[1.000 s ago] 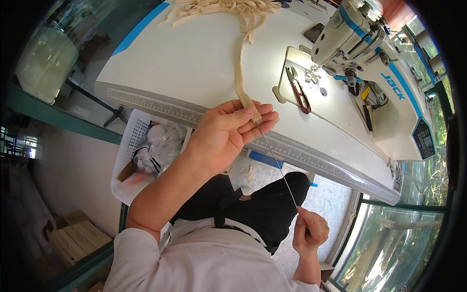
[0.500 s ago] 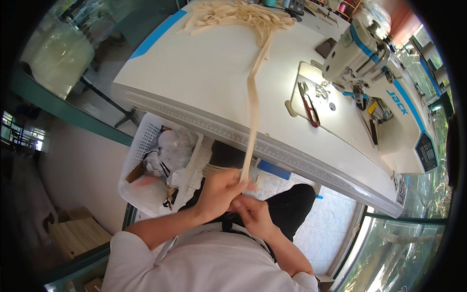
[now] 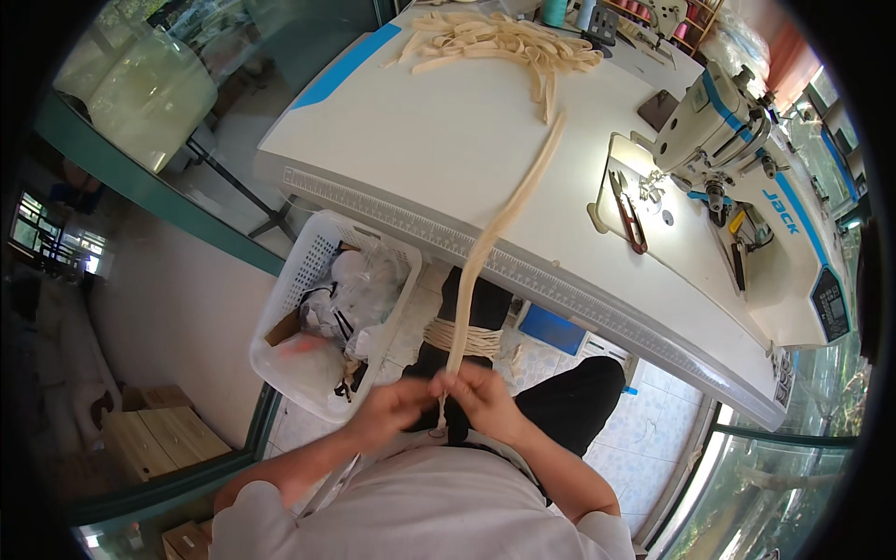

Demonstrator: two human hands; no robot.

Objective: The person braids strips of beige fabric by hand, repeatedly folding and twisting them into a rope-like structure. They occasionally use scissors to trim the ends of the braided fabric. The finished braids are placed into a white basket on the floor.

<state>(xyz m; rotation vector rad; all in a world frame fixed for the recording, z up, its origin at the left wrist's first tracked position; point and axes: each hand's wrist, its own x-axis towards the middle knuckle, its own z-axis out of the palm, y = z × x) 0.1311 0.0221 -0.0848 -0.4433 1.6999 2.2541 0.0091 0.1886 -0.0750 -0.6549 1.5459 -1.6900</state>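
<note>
My right hand (image 3: 481, 401) is closed on a long cream fabric strip (image 3: 487, 245) that runs down from the white table (image 3: 373, 140) into my lap. Beside it on the left, my left hand (image 3: 397, 411) is smeared by motion near the strip's lower end, so its grip is unclear. A narrow twisted length hangs just below my fingers. Loops of cream cord (image 3: 462, 338) circle my dark-trousered leg under the table edge. A loose pile of similar strips (image 3: 495, 42) lies at the back of the tabletop.
A white sewing machine (image 3: 784, 261) stands at the right, with thread snips (image 3: 632, 224) by its plate. A white plastic basket (image 3: 280, 271) of bags sits below the table's left part. A blue item (image 3: 551, 329) is on the tiled floor. Spools (image 3: 553, 11) stand at the back.
Both hands have come down from the table edge and together into my lap, drawing the strip along. Its far end now lies apart from the pile. The thin rod seen earlier is no longer visible.
</note>
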